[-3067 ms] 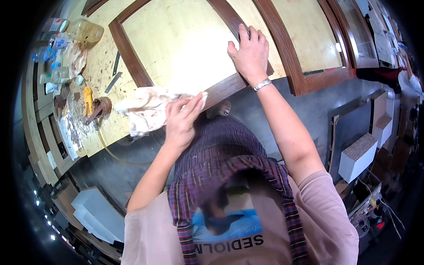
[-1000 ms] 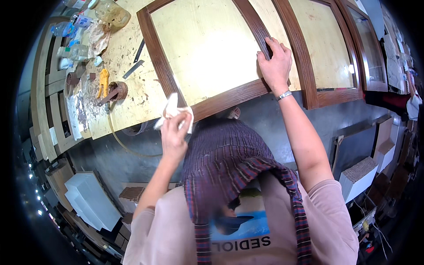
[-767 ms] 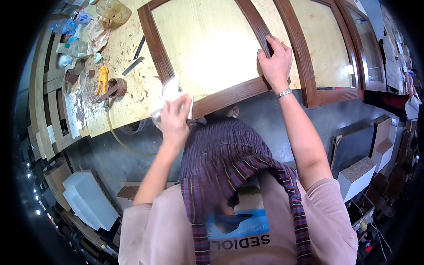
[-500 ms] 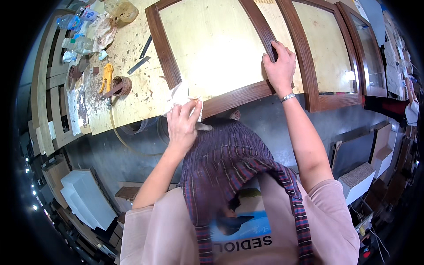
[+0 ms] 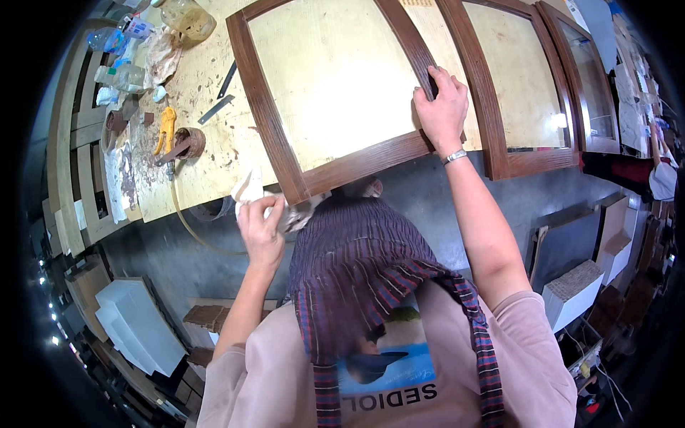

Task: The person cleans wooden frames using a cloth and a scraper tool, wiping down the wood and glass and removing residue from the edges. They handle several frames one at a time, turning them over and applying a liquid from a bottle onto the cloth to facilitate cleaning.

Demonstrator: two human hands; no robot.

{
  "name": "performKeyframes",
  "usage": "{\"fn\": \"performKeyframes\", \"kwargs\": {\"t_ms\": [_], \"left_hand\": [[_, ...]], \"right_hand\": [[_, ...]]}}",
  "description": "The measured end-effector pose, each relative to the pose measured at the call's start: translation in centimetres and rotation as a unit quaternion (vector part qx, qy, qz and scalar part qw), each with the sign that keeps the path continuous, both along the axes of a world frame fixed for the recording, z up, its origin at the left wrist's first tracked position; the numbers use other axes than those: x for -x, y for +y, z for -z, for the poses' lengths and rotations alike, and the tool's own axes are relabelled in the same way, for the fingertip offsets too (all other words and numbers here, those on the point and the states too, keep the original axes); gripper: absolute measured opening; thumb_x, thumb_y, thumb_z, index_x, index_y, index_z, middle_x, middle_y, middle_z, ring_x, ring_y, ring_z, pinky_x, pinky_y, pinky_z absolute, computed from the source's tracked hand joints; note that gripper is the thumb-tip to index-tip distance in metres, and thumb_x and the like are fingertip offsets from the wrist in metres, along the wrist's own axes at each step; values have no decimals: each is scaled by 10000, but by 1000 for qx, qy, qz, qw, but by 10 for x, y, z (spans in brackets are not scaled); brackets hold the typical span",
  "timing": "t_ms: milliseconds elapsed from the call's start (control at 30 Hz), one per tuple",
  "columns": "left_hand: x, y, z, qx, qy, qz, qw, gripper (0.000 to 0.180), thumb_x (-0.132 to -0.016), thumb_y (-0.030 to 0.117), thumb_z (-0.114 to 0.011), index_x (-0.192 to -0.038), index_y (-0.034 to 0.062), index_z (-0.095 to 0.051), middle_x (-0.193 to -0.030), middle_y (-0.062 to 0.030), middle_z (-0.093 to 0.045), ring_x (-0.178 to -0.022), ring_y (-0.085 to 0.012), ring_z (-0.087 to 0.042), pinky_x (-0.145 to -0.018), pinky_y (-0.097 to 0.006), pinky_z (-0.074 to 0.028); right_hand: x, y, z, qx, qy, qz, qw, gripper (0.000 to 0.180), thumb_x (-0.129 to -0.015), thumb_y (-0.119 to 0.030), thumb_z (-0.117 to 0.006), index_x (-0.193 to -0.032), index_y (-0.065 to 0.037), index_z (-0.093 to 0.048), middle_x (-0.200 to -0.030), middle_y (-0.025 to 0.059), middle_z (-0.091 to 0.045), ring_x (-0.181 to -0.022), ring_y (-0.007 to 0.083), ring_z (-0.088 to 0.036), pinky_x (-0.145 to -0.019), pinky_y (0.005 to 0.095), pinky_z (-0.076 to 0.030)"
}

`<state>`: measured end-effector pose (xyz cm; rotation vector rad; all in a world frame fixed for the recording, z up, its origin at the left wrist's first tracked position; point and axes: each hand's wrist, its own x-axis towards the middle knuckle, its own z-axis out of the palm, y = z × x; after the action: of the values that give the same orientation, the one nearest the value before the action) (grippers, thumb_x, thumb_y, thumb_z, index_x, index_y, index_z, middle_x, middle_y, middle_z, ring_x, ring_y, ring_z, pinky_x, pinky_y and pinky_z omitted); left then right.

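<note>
A dark brown wooden frame with a glass pane (image 5: 265,107) lies on the worktable in front of me, its near rail along the table's edge. My right hand (image 5: 444,114) is closed on the frame's right side near the near right corner, fingers over the rail. Just left of the near left corner, my left hand (image 5: 261,230) pinches a white cloth (image 5: 247,187). Part of the cloth hangs under that corner, partly hidden by the fingers. Whether the cloth touches the wood there, I cannot tell.
Two more brown glazed frames (image 5: 492,153) (image 5: 596,143) lie to the right. On the left of the paint-stained table (image 5: 214,160) are a yellow-handled tool (image 5: 166,127), a brown-stained pot (image 5: 190,143), a flat blade (image 5: 216,108), bottles (image 5: 125,77) and a jar (image 5: 187,18). White blocks (image 5: 139,324) stand below.
My left hand has moved left and slightly toward me with the cloth, off the frame's near left corner, which now shows. My right hand keeps its hold on the frame.
</note>
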<state>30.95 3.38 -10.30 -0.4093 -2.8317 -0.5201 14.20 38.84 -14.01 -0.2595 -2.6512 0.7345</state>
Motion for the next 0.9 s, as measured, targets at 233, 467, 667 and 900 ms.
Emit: {"fn": "performKeyframes", "kwargs": {"t_ms": [233, 467, 667, 900], "left_hand": [[18, -20, -10, -69, -17, -67, 995, 315, -685, -146, -550, -918, -6, -710, -990, -117, -660, -971, -309, -610, -851, -402, -496], [34, 82, -12, -79, -36, 135, 987, 500, -745, -93, -570, -1201, 63, -706, -1224, -98, -674, -1097, -271, -617, -977, -402, -476], [6, -25, 11, -38, -56, 118, 991, 517, -700, -105, -608, -1176, 55, -729, -1245, -55, -694, -990, -274, -644, -892, -384, -539], [45, 43, -45, -201, -10, 95, 975, 399, -771, -106, -582, -1104, 43, -744, -1148, -139, -700, -1047, -315, -649, -949, -416, -519]], "right_hand": [[0, 0, 2, -5, -6, 1, 1000, 506, -795, -243, -698, -1271, -76, -664, -1372, 118, -614, -1270, 376, -492, -1115, 470, -363], [1, 0, 5, -2, -3, -10, 1000, 491, -803, -246, -684, -1264, -77, -663, -1365, 107, -618, -1269, 374, -493, -1111, 471, -372], [0, 3, 8, -5, 7, -6, 1000, 494, -803, -250, -678, -1264, -74, -661, -1363, 112, -619, -1259, 383, -500, -1110, 470, -375], [2, -1, 7, -11, 4, -21, 1000, 502, -811, -264, -670, -1278, -82, -655, -1375, 120, -611, -1253, 384, -503, -1092, 470, -388]]}}
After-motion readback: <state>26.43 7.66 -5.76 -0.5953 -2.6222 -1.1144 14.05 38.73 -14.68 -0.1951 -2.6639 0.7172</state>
